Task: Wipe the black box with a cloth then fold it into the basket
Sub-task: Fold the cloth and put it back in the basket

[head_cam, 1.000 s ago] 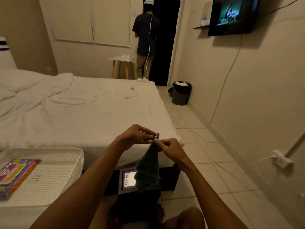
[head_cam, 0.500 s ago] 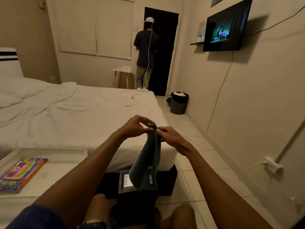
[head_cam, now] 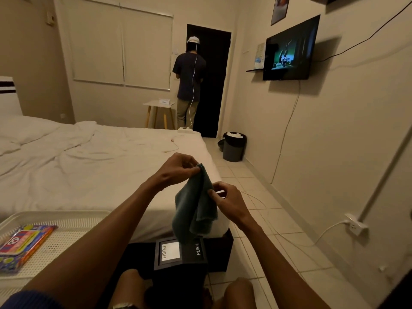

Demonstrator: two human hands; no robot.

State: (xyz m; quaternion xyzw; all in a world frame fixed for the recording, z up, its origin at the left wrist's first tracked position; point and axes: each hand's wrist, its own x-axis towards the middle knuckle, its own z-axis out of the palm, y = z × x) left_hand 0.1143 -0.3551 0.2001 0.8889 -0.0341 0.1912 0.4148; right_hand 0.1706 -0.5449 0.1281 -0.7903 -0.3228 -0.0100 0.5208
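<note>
The cloth [head_cam: 196, 206] hung above the black box [head_cam: 181, 255], partly hiding its top. The bed [head_cam: 89, 166] blocked behind; the tiled floor [head_cam: 263, 219] to the right lay open.

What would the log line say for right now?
hands: left, right both pinch cloth | cloth: above box | basket: no cloth

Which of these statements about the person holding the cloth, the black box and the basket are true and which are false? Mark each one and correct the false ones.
1. Both hands pinch the dark cloth. True: left hand at the top corner, right hand lower on its edge.
2. The cloth lies flat on the black box. False: it hangs in the air above the box.
3. The white basket holds a colourful packet. True.
4. The cloth is already in the basket. False: it is in the hands.
</note>
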